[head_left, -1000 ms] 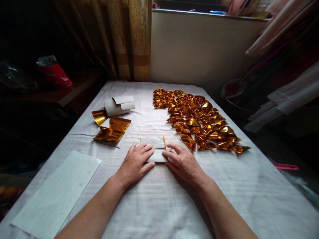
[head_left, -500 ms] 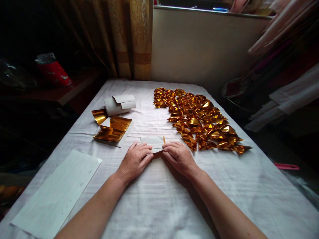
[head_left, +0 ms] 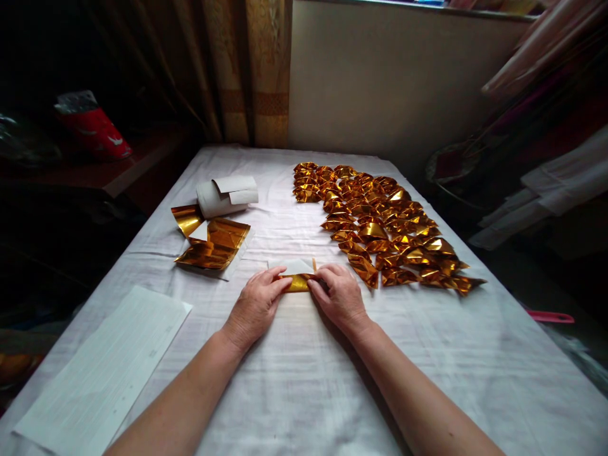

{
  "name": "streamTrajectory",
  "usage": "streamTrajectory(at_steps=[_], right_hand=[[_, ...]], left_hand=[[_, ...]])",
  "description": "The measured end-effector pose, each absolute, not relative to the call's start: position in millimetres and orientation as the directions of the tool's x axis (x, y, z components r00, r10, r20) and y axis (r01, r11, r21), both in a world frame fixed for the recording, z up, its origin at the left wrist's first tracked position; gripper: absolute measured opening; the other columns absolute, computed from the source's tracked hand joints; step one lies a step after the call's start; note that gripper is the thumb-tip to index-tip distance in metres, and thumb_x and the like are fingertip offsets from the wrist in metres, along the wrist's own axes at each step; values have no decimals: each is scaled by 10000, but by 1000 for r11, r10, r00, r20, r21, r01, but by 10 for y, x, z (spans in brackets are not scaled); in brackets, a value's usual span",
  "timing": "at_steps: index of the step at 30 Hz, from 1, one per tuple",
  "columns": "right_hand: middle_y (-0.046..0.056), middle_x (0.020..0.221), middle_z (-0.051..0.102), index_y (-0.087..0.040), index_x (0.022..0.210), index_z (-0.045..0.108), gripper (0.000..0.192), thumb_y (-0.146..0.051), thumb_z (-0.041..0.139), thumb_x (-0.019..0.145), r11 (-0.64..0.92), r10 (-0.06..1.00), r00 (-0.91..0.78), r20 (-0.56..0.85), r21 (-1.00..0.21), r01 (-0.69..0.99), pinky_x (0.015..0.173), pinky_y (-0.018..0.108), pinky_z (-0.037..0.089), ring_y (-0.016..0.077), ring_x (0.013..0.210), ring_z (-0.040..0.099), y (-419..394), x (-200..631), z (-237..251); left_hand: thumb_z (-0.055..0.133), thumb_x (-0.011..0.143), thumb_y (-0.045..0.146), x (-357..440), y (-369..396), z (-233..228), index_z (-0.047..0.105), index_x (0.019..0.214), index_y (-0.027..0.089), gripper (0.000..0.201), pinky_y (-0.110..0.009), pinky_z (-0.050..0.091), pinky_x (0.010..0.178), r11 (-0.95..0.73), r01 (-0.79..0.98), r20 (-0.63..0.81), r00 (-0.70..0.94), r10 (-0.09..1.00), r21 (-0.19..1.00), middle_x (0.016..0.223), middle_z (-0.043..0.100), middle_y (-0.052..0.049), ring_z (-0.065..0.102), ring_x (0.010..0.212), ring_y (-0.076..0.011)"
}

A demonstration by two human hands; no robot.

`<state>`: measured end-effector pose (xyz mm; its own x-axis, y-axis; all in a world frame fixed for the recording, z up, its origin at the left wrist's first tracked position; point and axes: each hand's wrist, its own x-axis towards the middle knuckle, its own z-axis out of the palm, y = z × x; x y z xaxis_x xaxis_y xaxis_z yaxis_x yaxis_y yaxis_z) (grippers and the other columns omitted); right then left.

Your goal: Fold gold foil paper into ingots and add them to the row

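Observation:
A sheet of gold foil paper (head_left: 297, 283) lies in front of me, its near edge folded up so a gold strip shows below the white backing. My left hand (head_left: 256, 297) pinches the left end of that fold between thumb and fingers. At the right end, my right hand (head_left: 339, 294) grips it the same way. The fingers cover both ends of the strip. Right of my hands lie several folded gold foil ingots (head_left: 373, 231) in rows. To the left is a stack of gold foil sheets (head_left: 223, 244), partly curled.
A white paper roll (head_left: 223, 197) lies behind the foil stack. A long pale sheet of paper (head_left: 104, 367) rests at the left edge of the white-covered table (head_left: 294, 392). Beyond stand a curtain (head_left: 232, 69) and a red container (head_left: 97, 130); clothes hang at right.
The near edge of the sheet has been turned up, so gold now shows where white did. Both hands have shifted slightly, thumbs now along the fold. The view has tilted down a little.

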<state>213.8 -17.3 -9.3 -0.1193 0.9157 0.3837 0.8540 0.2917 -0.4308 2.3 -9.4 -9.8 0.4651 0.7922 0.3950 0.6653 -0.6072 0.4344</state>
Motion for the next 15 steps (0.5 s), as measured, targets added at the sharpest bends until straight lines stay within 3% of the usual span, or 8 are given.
streamTrajectory(at_steps=[4, 6, 12, 15], right_hand=[[52, 885, 668, -221, 809, 665, 116, -277, 596, 883, 281, 920, -114, 376, -427, 859, 787, 320, 412, 213, 872, 574, -175, 2130, -84], [52, 881, 665, -223, 806, 657, 117, -281, 594, 886, 274, 919, -108, 379, -420, 865, 786, 321, 409, 213, 867, 572, -180, 2125, -74], [47, 861, 647, -221, 812, 631, 122, -285, 571, 897, 260, 927, -106, 360, -412, 873, 786, 322, 403, 213, 867, 566, -184, 2115, -72], [62, 915, 656, -209, 931, 627, 103, -280, 561, 896, 248, 924, -88, 372, -411, 877, 802, 335, 409, 226, 887, 565, -181, 2122, -98]], left_hand=[[504, 936, 208, 49, -174, 3, 683, 1124, 213, 259, -580, 335, 1122, -628, 725, 383, 515, 767, 282, 1293, 648, -71, 492, 1297, -299], [531, 931, 256, 79, -230, 57, 663, 1171, 208, 279, -609, 271, 1142, -633, 740, 355, 543, 761, 226, 1319, 636, -65, 450, 1336, -324], [521, 941, 388, 175, -344, 42, 542, 1345, 157, 465, -491, 303, 1162, -667, 720, 251, 621, 742, 190, 1397, 574, -102, 479, 1329, -270], [495, 951, 431, 182, -357, -16, 518, 1369, 152, 503, -442, 333, 1154, -659, 731, 236, 618, 750, 177, 1440, 532, -105, 469, 1343, -256]])
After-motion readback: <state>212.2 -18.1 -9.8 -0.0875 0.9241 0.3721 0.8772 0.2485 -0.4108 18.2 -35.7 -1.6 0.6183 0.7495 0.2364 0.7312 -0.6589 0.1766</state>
